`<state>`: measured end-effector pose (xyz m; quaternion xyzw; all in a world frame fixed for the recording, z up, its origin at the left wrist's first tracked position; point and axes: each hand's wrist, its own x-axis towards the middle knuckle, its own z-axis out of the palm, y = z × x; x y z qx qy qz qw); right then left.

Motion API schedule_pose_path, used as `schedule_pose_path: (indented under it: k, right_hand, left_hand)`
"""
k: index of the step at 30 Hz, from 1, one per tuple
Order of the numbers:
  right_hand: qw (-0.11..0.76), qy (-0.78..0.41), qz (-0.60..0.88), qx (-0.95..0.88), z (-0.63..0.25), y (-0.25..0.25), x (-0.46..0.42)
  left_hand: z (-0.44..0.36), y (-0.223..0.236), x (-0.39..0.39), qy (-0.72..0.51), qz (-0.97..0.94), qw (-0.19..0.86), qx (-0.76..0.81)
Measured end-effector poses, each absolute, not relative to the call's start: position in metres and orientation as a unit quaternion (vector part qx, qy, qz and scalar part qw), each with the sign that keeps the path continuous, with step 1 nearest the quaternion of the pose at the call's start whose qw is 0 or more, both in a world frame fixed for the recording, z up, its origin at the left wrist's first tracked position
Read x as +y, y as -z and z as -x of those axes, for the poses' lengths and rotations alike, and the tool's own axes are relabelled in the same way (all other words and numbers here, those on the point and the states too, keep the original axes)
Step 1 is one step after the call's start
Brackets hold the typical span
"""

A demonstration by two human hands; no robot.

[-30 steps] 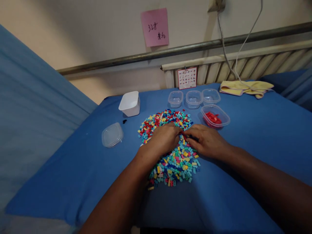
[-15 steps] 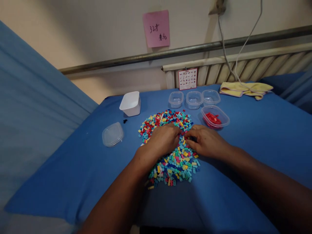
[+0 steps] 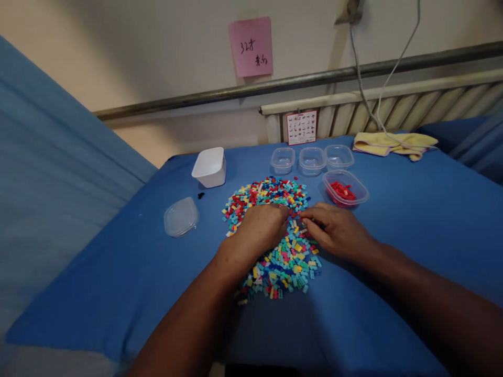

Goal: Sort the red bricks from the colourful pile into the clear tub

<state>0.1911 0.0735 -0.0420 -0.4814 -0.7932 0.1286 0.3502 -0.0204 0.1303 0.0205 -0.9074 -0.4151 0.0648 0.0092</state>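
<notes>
A heap of small bricks in several colours [image 3: 275, 235] lies on the blue cloth. My left hand [image 3: 262, 228] rests palm down on the middle of the heap, fingers curled together over the bricks. My right hand [image 3: 338, 230] sits at the heap's right edge, its fingertips pinched together among the bricks near the left hand's fingertips. What either hand holds is hidden. A clear tub with red bricks [image 3: 346, 189] stands just beyond my right hand.
Three clear tubs [image 3: 312, 158] stand in a row behind the heap, a white tub [image 3: 210, 166] at the back left and a clear lid [image 3: 181, 216] at the left. A yellow cloth [image 3: 393, 143] and cable lie back right by the radiator.
My right hand has slid slightly down and toward me along the heap's edge. My left hand has stayed almost in place on the bricks.
</notes>
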Motion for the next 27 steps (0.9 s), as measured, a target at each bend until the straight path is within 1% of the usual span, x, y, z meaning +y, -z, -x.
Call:
schedule_pose_path:
  k: [2,4,8,10,13,15,17,20,23,27]
  right_hand:
    - [0.36,-0.125,0.481,-0.79,-0.193,0.038,0.069]
    - [0.376,-0.091,0.482,-0.786,-0.199,0.031,0.066]
    - [0.406,0.047,0.527,-0.746,-0.227,0.014,0.066]
    - [0.387,0.103,0.571,-0.717,-0.245,0.011,0.071]
    - [0.348,0.133,0.619,-0.692,-0.264,0.014,0.078]
    - [0.348,0.136,0.622,-0.688,-0.267,0.018,0.08]
    - [0.362,0.125,0.595,-0.706,-0.26,0.022,0.079]
    - [0.364,0.061,0.53,-0.763,-0.237,0.029,0.077]
    - [0.322,-0.004,0.49,-0.81,-0.214,0.041,0.08]
    - [0.277,-0.023,0.485,-0.829,-0.206,0.052,0.086]
  left_hand:
    - [0.019,-0.021,0.13,-0.076,0.904,0.02,-0.42]
    - [0.019,-0.022,0.13,-0.083,0.903,0.023,-0.42]
    - [0.02,-0.021,0.13,-0.078,0.91,0.02,-0.407]
    - [0.022,-0.019,0.131,-0.067,0.913,0.021,-0.402]
    - [0.024,-0.018,0.131,-0.054,0.916,0.029,-0.396]
    - [0.024,-0.017,0.132,-0.063,0.918,0.029,-0.39]
    - [0.024,-0.017,0.134,-0.074,0.92,0.025,-0.384]
    - [0.024,-0.014,0.135,-0.065,0.92,0.026,-0.386]
    - [0.023,-0.011,0.134,-0.053,0.915,0.034,-0.398]
    - [0.023,-0.013,0.133,-0.063,0.909,0.025,-0.412]
